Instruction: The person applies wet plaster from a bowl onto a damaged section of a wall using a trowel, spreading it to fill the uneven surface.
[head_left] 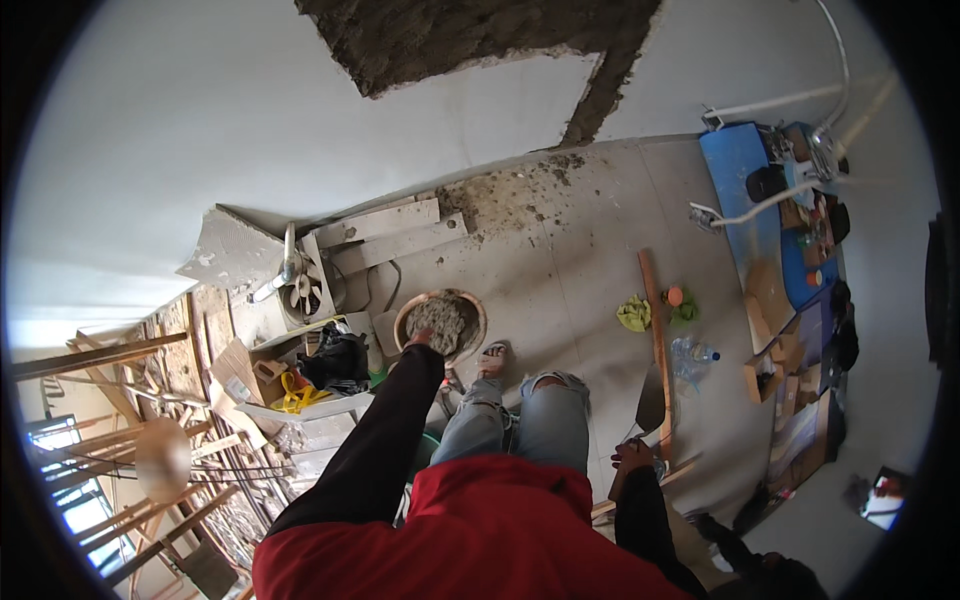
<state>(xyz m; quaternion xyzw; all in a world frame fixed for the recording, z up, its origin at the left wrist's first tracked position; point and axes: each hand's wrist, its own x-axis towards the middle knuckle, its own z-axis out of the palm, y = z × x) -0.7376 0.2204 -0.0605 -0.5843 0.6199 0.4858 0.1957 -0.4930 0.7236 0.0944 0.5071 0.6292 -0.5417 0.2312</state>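
Observation:
A round tan basin (482,322) filled with wet grey mortar (445,322) stands on the floor in front of my left foot. My left hand (422,337) reaches to its near left side, at the edge of the mortar. Its fingers are too small and dim to show whether they grip anything. Low on the right, my right hand (632,456) is closed around the handle of a trowel (651,398). The trowel's dark pointed blade faces away from me, beside a long wooden strip.
The wooden strip (655,310) lies near a green cloth (634,313) and a plastic bottle (695,351). A box with a black bag (335,360) and a fan (304,293) stand left. Fresh mortar patches (480,45) mark the wall; a cluttered blue surface (735,190) is right.

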